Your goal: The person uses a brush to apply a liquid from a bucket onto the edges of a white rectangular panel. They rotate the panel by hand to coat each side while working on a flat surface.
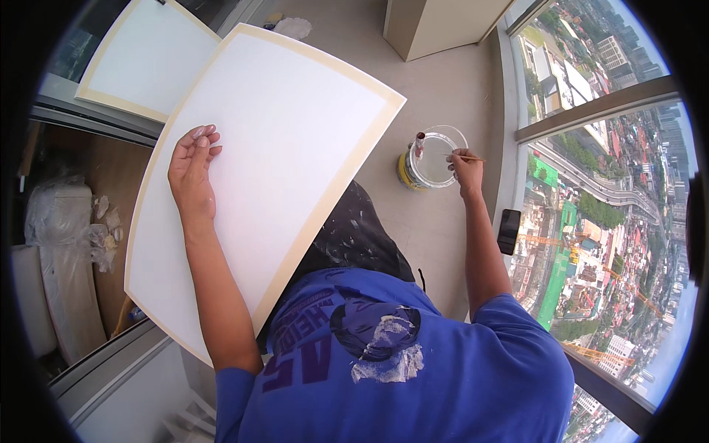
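A large white canvas [281, 133] with a tan taped border rests across my lap, tilted. My left hand [192, 173] lies flat on its left part, fingers together, holding it steady. My right hand [465, 168] reaches out to the right and grips a thin paintbrush [473, 158] over an open paint can [432, 159] that holds white paint. A stir stick [419, 145] stands in the can at its left side. The brush tip is at the can's right rim.
A second white canvas [140, 59] lies on the floor behind the first. A dark phone [508, 230] sits on the window ledge at right. Glass windows [605, 184] look down on a city. Plastic-wrapped items [59, 221] lie at left. A beige column base [436, 26] stands ahead.
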The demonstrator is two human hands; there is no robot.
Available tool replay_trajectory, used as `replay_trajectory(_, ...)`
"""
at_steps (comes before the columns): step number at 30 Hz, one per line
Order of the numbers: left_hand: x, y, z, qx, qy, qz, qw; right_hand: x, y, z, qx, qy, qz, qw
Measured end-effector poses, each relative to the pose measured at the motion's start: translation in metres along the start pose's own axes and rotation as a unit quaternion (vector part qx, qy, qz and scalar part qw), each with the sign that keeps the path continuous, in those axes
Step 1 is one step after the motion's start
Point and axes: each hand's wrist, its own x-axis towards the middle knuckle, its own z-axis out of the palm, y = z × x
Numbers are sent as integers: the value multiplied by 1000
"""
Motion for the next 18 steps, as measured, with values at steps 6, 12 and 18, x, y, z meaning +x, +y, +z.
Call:
replay_trajectory(6, 1, -6, 0, 15, 8, -10, 1000, 47, 42, 47, -243, -91, 21, 966)
replay_trajectory(12, 5, -12, 2, 20, 11, -23, 999, 83, 74, 68, -334, -154, 69, 927)
replay_trajectory(18, 8, -14, 6, 37, 1, -26, 999, 98, 105, 71, -370, -152, 65, 914)
